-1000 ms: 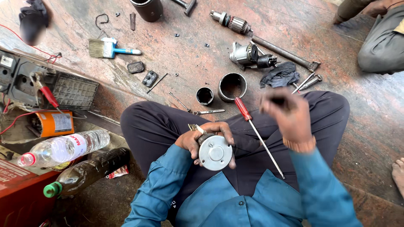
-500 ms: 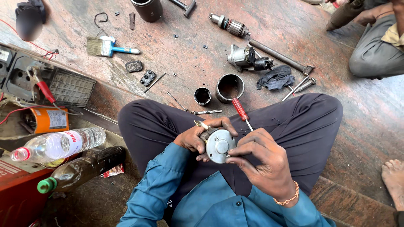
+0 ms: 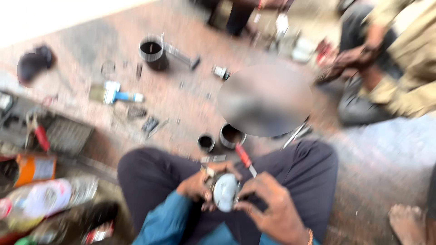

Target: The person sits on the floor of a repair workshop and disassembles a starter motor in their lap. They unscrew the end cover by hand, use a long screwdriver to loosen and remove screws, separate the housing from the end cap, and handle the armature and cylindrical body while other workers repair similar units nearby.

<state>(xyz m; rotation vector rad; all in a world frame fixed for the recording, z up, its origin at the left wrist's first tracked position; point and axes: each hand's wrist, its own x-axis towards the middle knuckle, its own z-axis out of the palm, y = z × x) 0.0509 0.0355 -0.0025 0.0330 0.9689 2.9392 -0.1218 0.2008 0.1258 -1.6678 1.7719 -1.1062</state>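
Round metal part (image 3: 225, 193) (blurred) sits pinched between left hand (image 3: 196, 187) and right hand (image 3: 268, 208) grips.

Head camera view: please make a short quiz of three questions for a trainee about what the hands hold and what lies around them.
1. True or false: both hands touch the round silver metal part over the lap.
2. Which tool lies across the person's leg, just above the hands? A) red-handled screwdriver B) hammer C) saw
3. How many open dark metal cylinders stand on the floor just beyond the knees?

Key:
1. True: the left hand grips its one side, the right hand its other.
2. A
3. Two: a smaller cylinder and a larger cylinder, side by side.
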